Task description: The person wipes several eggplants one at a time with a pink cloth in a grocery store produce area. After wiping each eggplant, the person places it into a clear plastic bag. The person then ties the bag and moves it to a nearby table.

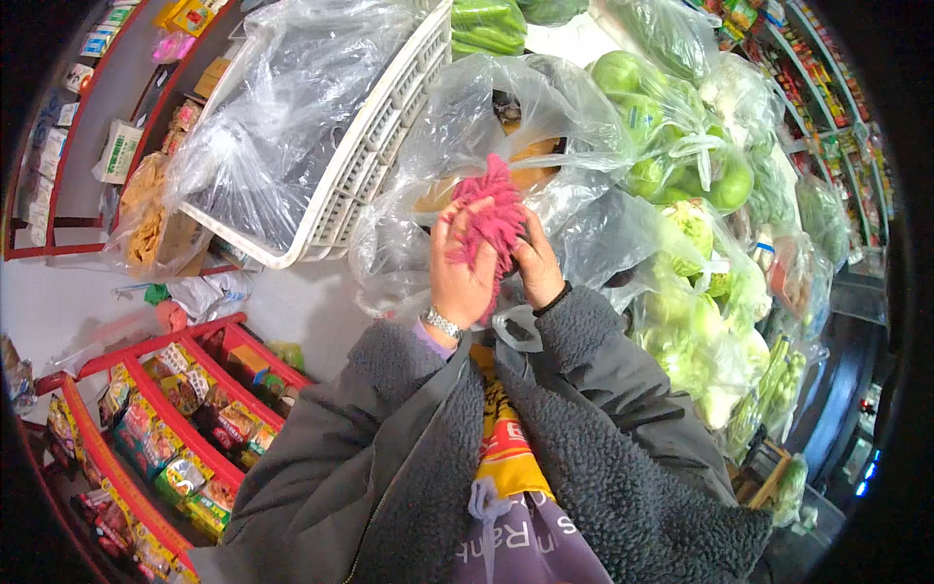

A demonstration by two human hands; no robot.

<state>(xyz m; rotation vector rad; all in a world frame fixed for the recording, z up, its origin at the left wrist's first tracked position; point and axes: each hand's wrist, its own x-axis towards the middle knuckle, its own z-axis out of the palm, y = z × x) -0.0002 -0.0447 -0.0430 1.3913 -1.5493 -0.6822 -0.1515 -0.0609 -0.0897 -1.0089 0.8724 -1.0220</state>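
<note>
A shaggy pink chenille cloth [490, 212] is bunched in front of me, with my left hand [463, 266] closed on it; that wrist wears a metal watch [442, 322]. My right hand [538, 264] is against the cloth's right side, thumb and fingers around a small dark object [519, 244]. The cloth hides most of this object, so its kind cannot be told. Beneath both hands spreads a large clear plastic bag [408, 197], its mouth open. Inside the bag shows a brown surface [536, 150], with something dark beyond it.
On the left stands a white plastic crate [372, 139] lined with clear film. Bagged round green vegetables [646, 124] and bagged leafy heads [678, 321] crowd the right. Bagged long green vegetables [490, 25] lie beyond. A red rack of packaged goods [241, 321] stands at lower left.
</note>
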